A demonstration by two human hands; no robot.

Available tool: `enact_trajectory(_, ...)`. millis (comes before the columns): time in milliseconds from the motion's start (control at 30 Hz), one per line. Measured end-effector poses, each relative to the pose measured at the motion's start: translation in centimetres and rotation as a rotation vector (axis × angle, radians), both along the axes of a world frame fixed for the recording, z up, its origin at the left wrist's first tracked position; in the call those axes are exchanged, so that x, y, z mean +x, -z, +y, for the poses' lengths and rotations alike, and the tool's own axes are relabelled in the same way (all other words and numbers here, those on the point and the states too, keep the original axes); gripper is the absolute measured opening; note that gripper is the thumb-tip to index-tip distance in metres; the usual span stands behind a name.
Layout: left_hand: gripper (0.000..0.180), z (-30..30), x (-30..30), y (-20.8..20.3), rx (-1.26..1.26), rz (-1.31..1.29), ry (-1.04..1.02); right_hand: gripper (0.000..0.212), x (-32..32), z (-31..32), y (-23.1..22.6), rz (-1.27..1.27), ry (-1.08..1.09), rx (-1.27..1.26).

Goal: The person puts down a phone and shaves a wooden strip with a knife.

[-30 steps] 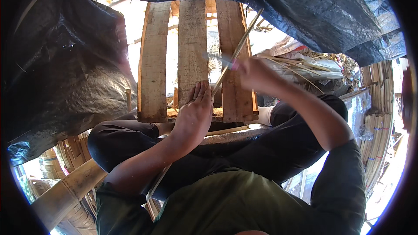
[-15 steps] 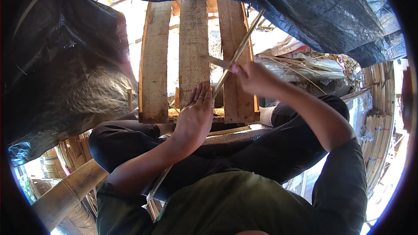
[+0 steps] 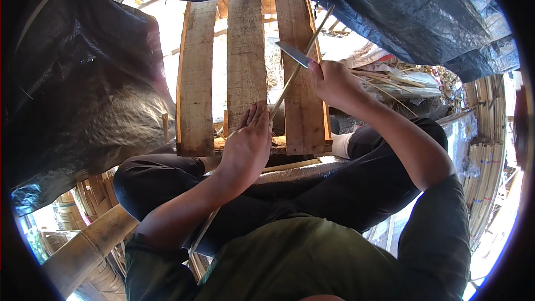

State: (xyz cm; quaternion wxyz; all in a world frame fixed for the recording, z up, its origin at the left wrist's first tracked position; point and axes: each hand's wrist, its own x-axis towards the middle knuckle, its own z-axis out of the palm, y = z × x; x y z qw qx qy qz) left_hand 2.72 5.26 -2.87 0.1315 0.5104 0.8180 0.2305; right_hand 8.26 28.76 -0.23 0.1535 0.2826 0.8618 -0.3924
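A long, thin bamboo strip (image 3: pixel 291 82) slants across a slatted wooden stand (image 3: pixel 245 50), its far end pointing up and right. My left hand (image 3: pixel 245 145) rests at the stand's near edge and grips the strip, fingers close together over the middle slat. Below that forearm, the strip's tail shows near my lap. In my right hand (image 3: pixel 337 85) is a knife (image 3: pixel 291 52), its handle mostly hidden in the fist. The blade crosses the strip above the right slat, tip pointing up and left; exact contact is hard to tell.
Dark plastic sheeting (image 3: pixel 95 89) hangs at left and across the top. Loose bamboo strips (image 3: pixel 390 79) lie beyond my right hand, with bundled strips (image 3: pixel 484 184) at far right. A thick bamboo pole (image 3: pixel 89 248) runs at lower left. My crossed legs flank the stand's near end.
My right hand and the knife have moved slightly up and right along the strip, and the blade has turned. The strip's angle has shifted a little; my left hand stays nearly still.
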Motion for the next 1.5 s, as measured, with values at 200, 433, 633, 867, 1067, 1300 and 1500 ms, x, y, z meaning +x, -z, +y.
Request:
enact_trajectory(200, 0.042, 0.2, 0.0, -0.3, -0.016, 0.010, 0.001, 0.047, 0.1, -0.1, 0.4, 0.011, 0.019, 0.000)
enact_trajectory(433, 0.042, 0.2, -0.2, -0.2, 0.000, -0.024, -0.005, 0.038, 0.0, 0.6, 1.1, 0.236, -0.019, 0.181)
enact_trajectory(633, 0.041, 0.0, -0.3, -0.4, -0.014, -0.009, -0.015, 0.044, -0.6, 0.1, -0.3, 0.270, 0.032, 0.182)
enact_trajectory(867, 0.040, 0.0, -0.4, -0.2, -0.015, 0.011, -0.019, 0.044, -0.4, -0.2, 0.3, 0.336, 0.091, 0.211)
enact_trajectory(1067, 0.039, 0.3, -0.4, -0.5, -0.016, 0.008, 0.000, 0.043, -0.2, -1.1, -0.6, 0.136, 0.041, 0.019)
enact_trajectory(1300, 0.039, 0.3, -0.1, -0.2, -0.040, -0.015, -0.018, 0.048, -0.6, -0.4, 0.1, 0.317, 0.078, 0.239)
enact_trajectory(1500, 0.040, 0.2, -0.1, -0.1, -0.016, 0.031, 0.003, 0.043, -0.4, -0.9, -1.0, 0.156, 0.061, 0.105)
